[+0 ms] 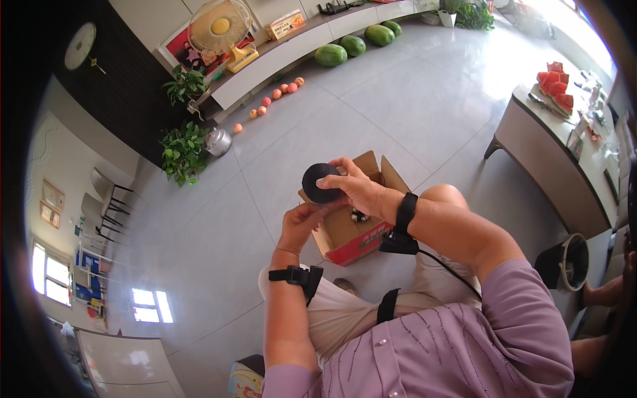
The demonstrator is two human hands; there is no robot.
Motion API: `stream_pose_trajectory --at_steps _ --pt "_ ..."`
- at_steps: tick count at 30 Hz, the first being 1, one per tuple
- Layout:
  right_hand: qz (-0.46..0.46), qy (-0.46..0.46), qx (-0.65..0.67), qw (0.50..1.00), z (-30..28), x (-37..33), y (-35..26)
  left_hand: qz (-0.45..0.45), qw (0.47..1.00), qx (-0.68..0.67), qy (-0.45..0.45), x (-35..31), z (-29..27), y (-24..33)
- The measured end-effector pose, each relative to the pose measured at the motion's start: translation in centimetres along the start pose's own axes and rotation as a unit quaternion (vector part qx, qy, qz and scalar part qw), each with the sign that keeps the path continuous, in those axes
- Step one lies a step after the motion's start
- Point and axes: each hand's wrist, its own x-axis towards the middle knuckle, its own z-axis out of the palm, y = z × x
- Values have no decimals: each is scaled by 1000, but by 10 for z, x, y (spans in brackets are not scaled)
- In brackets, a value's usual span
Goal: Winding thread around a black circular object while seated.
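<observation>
The right hand (361,190) grips a round, dull-black disc (316,188) near the box's (361,245) left edge, left hand (300,225) below, grip unclear.

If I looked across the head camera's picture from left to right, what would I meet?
Wall clock → silver kettle → row of reddish fruit → black round thing in the right hand → right wrist's black strap → red watermelon slices.
</observation>
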Motion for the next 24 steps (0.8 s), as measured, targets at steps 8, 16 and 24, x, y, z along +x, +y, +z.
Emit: stream_pose_trajectory --at_steps 8,16,24 --pt "-61 90 -361 926 -1 4 11 31 997 -62 -39 -9 0 11" --pt "-22 -28 -442 896 -1 1 18 61 992 -104 27 -7 -10 9" --pt "105 -77 -361 923 -2 -5 10 51 995 -74 43 -4 -7 10"
